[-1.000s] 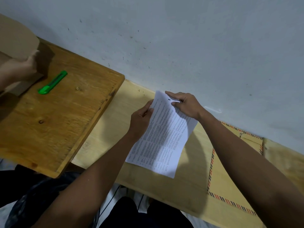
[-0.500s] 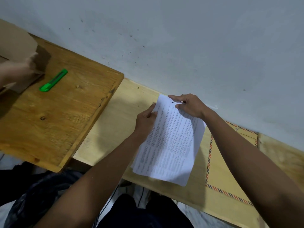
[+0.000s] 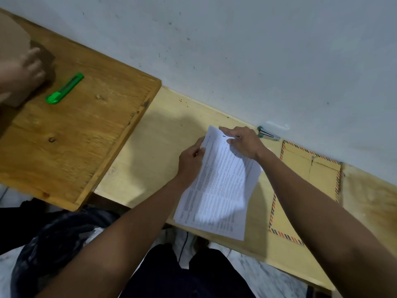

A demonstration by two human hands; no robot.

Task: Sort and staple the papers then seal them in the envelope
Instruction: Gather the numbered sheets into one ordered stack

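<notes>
A stack of white printed papers (image 3: 221,190) lies on the pale wooden table (image 3: 154,143), its lower edge hanging over the front. My left hand (image 3: 191,160) pinches the stack's left edge near the top. My right hand (image 3: 245,140) rests on the top corner, fingers spread flat over the sheets. A small stapler (image 3: 268,134) lies against the wall just beyond my right hand. A brown envelope (image 3: 309,179) with a striped airmail border lies flat to the right of the papers, partly under my right forearm.
A darker wooden board (image 3: 75,134) sits at the left with a green utility knife (image 3: 64,88) on it. Another person's hand (image 3: 21,76) holds brown cardboard (image 3: 10,35) at the far left. A white wall (image 3: 236,50) backs the table.
The papers and both hands have shifted slightly right and down in view. The stapler by the wall is now uncovered. My right fingers have flattened on the top corner.
</notes>
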